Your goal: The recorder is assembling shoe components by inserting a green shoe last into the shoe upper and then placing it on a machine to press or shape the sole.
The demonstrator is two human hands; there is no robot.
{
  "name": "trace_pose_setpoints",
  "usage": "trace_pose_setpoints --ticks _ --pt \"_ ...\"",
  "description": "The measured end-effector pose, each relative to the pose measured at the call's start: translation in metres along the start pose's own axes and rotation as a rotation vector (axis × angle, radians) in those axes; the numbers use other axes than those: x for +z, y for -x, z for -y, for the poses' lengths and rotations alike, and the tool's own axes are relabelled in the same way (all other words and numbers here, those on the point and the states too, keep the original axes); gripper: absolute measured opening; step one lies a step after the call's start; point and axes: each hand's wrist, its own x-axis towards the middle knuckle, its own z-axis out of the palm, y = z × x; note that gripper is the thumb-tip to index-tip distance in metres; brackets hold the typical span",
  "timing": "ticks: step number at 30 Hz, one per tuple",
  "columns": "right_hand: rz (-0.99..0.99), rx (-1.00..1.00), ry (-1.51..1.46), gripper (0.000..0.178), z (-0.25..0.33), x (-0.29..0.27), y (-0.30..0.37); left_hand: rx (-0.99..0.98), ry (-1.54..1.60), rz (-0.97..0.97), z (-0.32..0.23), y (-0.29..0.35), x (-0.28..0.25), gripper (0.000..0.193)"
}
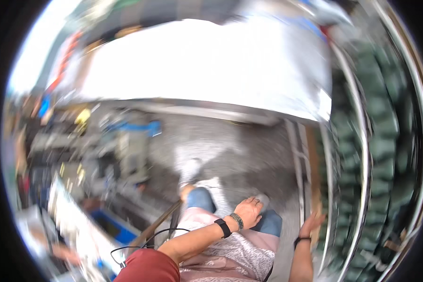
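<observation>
My left hand (248,212) reaches across in front of my body, above my lap and legs. Its fingers are loosely bent, and I see nothing held in it. A black wristband (223,228) and a patterned bracelet (237,220) circle that wrist. Off to the right, my right hand (312,223) is raised beside the metal rails of a rack (363,141), with its fingers somewhat apart and blurred. Whether it touches the nearest rail I cannot tell. Many dark green wavy pieces (380,108) fill the rack, their kind unclear.
A broad, bright white surface (202,66) spans the far side. Blurred machinery and parts (89,150) crowd the left, with a blue bin (113,225) nearer me. Grey floor (249,155) lies ahead of my feet. A thin black cable (148,239) loops beside my left arm.
</observation>
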Motion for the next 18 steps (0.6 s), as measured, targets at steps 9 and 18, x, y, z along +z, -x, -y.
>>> trace_pose_setpoints --ticks 9,18 --pt "1.22 -0.852 -0.199 0.046 0.399 -0.028 0.269 -1.02 0.319 -1.172 0.035 0.406 -0.172 0.04" --pt "1.863 -1.849 -0.255 0.054 0.604 -0.032 0.803 -1.537 -0.185 -1.484 0.153 0.773 -0.221 0.088"
